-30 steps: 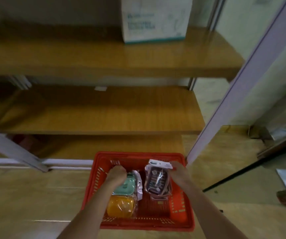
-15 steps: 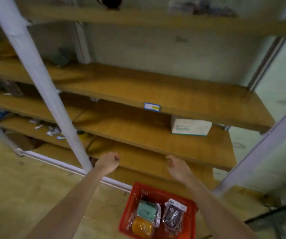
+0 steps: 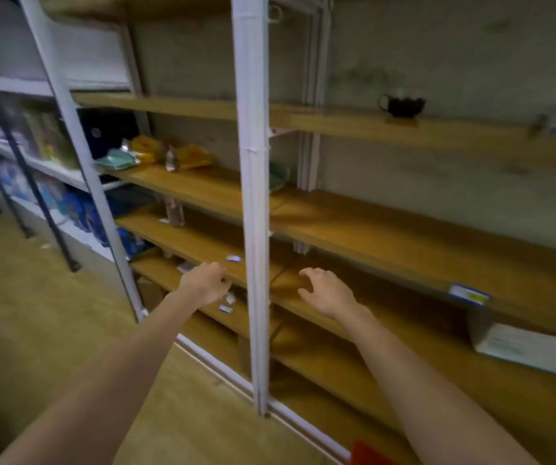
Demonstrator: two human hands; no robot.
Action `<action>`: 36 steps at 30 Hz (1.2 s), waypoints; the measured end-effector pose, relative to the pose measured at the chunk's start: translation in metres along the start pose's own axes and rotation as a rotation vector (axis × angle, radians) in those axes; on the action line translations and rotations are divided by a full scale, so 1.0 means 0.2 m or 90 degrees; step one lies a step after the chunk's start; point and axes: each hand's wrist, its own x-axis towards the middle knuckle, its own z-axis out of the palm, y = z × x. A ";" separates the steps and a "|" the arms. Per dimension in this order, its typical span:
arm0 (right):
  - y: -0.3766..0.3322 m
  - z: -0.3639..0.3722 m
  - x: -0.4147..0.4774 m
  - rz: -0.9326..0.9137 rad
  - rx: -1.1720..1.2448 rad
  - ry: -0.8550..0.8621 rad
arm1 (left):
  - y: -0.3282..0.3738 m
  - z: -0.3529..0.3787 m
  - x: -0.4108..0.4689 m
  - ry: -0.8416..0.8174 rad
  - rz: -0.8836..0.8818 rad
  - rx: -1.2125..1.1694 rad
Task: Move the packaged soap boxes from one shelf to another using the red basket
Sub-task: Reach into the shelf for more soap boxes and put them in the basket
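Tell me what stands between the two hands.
In the head view, the white upright post of the shelving stands between the left hand and the right hand.

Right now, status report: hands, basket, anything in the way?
Left grip curled, empty; right grip open, empty. Basket: just a red corner showing below. White post ahead, between the grips.

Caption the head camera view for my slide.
Left hand and right hand held out before wooden shelves, flanking a white post; red basket below.
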 end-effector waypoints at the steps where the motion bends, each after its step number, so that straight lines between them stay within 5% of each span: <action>1: -0.10 0.01 0.09 -0.012 -0.009 0.016 | -0.10 -0.06 0.05 0.015 0.000 0.017; 15: -1.00 0.19 1.12 -0.147 -0.124 0.072 | -0.96 -0.44 0.74 0.146 -0.029 0.153; 36: -1.53 0.36 2.98 -0.056 -0.106 -0.008 | -1.81 -0.68 2.41 0.102 0.002 0.137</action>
